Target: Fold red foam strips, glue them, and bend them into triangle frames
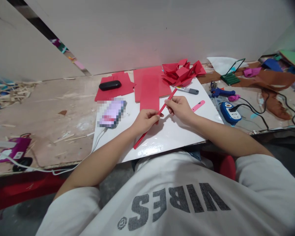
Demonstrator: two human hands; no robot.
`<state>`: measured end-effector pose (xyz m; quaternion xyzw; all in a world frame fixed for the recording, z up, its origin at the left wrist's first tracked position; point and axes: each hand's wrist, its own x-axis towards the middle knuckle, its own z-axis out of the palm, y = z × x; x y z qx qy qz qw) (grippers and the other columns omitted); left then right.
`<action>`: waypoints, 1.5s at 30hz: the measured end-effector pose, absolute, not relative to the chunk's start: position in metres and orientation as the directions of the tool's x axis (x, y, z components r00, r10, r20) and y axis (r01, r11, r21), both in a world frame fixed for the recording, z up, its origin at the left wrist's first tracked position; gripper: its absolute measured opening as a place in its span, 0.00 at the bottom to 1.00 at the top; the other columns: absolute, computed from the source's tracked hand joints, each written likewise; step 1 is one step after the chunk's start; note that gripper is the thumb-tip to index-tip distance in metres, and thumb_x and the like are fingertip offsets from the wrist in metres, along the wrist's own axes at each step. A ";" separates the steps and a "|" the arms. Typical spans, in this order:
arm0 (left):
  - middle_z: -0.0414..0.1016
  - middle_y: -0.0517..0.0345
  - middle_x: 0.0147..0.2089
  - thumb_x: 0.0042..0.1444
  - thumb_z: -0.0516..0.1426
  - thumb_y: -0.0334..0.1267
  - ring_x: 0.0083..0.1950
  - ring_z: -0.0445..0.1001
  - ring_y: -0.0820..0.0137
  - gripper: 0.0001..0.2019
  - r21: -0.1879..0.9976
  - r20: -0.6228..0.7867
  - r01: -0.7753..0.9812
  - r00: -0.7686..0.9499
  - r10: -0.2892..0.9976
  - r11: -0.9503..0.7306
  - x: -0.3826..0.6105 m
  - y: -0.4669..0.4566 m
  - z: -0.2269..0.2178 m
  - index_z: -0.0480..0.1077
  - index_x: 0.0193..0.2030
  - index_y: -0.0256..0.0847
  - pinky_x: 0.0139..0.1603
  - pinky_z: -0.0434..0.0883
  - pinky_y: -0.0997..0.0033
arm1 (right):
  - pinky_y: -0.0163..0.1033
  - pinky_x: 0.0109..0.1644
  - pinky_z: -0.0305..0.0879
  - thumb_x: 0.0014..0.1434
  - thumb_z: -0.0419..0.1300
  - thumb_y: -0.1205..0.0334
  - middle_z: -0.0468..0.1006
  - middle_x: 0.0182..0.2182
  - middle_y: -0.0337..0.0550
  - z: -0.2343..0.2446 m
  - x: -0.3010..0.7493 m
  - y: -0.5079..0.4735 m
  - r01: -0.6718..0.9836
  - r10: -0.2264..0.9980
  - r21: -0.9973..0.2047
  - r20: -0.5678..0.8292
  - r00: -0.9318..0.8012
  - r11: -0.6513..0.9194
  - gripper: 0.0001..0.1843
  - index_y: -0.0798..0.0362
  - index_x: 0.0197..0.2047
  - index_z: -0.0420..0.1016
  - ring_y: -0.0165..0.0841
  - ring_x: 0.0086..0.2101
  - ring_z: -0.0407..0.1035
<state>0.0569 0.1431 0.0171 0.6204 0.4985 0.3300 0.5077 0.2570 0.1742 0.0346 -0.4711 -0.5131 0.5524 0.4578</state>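
Note:
A narrow red strip point(139, 141), apparently folded paper, slants across the front of a white board point(127, 149). My left hand point(147, 121) is closed around its middle, thumb on top. Farther up the strip, my right hand point(178, 106) pinches it near its upper end. Just beyond my left hand lies a flat red paper sheet point(149, 88), partly over a larger red stack point(137, 78). Beside my right hand are a pink strip-shaped piece point(198, 106) and a grey-handled cutter point(190, 90).
A phone point(111, 113) with a white cable lies left on the board. Behind it, a black case point(109, 85) rests on red paper. Folded red pieces point(182, 72) are heaped at the back. Rightward sit a blue glue gun point(222, 92) and a blue power socket point(230, 113) with black cords.

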 end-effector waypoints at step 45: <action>0.83 0.53 0.32 0.71 0.59 0.55 0.34 0.76 0.67 0.22 0.868 -0.020 0.468 0.369 0.929 -0.167 0.054 0.145 0.015 0.81 0.35 0.39 0.37 0.66 0.67 | 0.32 0.14 0.59 0.68 0.65 0.70 0.73 0.16 0.39 0.022 0.248 0.165 -0.053 0.940 -0.963 -0.246 -0.238 -0.266 0.20 0.54 0.23 0.75 0.27 0.14 0.64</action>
